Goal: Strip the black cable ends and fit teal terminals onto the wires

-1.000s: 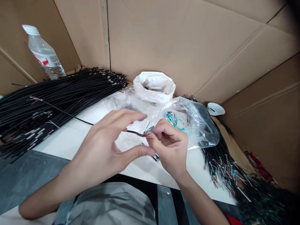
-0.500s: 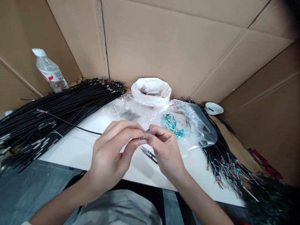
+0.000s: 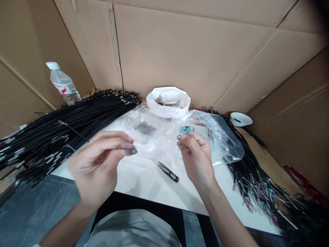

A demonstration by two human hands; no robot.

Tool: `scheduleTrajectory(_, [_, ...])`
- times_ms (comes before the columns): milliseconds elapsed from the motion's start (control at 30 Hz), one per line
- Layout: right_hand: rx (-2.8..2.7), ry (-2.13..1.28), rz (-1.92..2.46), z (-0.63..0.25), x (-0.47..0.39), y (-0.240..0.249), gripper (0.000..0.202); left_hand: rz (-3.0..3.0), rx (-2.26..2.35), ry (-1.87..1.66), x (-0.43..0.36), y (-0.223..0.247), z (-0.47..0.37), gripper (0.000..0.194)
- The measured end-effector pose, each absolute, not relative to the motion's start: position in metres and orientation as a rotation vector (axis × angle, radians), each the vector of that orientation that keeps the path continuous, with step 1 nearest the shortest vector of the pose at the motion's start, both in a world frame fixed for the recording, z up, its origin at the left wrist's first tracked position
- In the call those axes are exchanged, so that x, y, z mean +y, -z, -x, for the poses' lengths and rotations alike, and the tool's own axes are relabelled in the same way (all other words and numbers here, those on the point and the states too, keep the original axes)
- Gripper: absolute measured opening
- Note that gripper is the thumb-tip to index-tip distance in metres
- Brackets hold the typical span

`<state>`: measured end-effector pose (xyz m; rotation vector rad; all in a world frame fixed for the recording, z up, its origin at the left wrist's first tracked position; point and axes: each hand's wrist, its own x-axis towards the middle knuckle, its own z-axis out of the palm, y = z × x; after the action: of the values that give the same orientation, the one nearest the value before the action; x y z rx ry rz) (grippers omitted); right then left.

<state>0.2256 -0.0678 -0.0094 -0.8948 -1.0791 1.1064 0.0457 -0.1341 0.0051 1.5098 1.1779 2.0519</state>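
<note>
My left hand, smeared by motion, pinches the end of a black cable, where a small metallic tip shows at the fingertips. To the right, my right hand is closed on a small shiny metal piece between thumb and forefinger. Black thread snips lie on the white table between the hands. Behind the right hand is a clear plastic bag with teal pieces. Small silvery parts lie in clear plastic at the middle.
A water bottle and a pile of black cables are at the left. A white bag stands at the back. On the right are a white bowl and cables with coloured wire ends. Cardboard walls surround the table.
My hands have moved apart, the left one leftward and the right one to the right. The snips now show fully between them. The whole view has shifted slightly.
</note>
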Motion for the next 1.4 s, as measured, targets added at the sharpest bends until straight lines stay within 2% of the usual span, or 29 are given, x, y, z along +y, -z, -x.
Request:
scheduleTrajectory(100, [-1.253,-1.049,0.941,-0.239,-0.060,0.007,0.020,-1.586,1.038,-1.997,-0.116,-0.003,-0.045,0.015])
scheduleTrajectory(167, [-1.434,-0.896,1.032,-0.254,-0.051,0.005,0.018,-1.556,1.001,-1.937,-0.103,0.002,-0.048,0.013])
scheduleTrajectory(267, [-1.765,-0.408,1.331,-0.285,-0.030,0.005,0.017,-1.468,0.977,-1.859,-0.091,0.008,-0.050,0.007])
scheduleTrajectory(333, [-1.953,-0.090,1.683,-0.305,-0.017,0.008,0.019,-1.378,0.967,-1.814,-0.088,0.009,-0.050,0.004])
scheduleTrajectory(400, [-2.078,0.059,2.002,-0.319,-0.007,0.013,0.023,-1.291,0.951,-1.774,-0.086,0.009,-0.048,0.008])
scheduleTrajectory(533, [-2.186,0.145,2.225,-0.323,0.003,0.023,0.035,-1.229,0.909,-1.735,-0.083,0.007,-0.045,0.013])
scheduleTrajectory(633, [-2.139,0.153,2.284,-0.315,0.001,0.020,0.027,-1.228,0.890,-1.743,-0.081,0.006,-0.044,0.017])
scheduleTrajectory(733, [-2.078,0.140,2.186,-0.302,-0.010,0.011,0.029,-1.224,0.872,-1.758,-0.079,0.007,-0.042,0.017])
scheduleTrajectory(833, [-2.027,-0.064,1.728,-0.282,-0.029,0.000,0.027,-1.257,0.860,-1.764,-0.077,0.010,-0.041,0.014])
scheduleTrajectory(933, [-1.949,-0.580,1.109,-0.255,-0.046,-0.011,0.026,-1.340,0.859,-1.776,-0.078,0.014,-0.041,0.009])
scheduleTrajectory(1033, [-1.889,-1.038,0.753,-0.232,-0.056,-0.023,0.023,-1.452,0.804,-1.780,-0.079,0.015,-0.040,0.003])
scheduleTrajectory(1267, [-1.905,-1.490,0.548,-0.216,-0.050,-0.041,0.025,-1.593,0.704,-1.714,-0.087,0.015,-0.032,0.014])
scheduleTrajectory(1400, [-1.952,-1.543,0.484,-0.217,-0.047,-0.043,0.016,-1.617,0.702,-1.693,-0.089,0.017,-0.030,0.011])
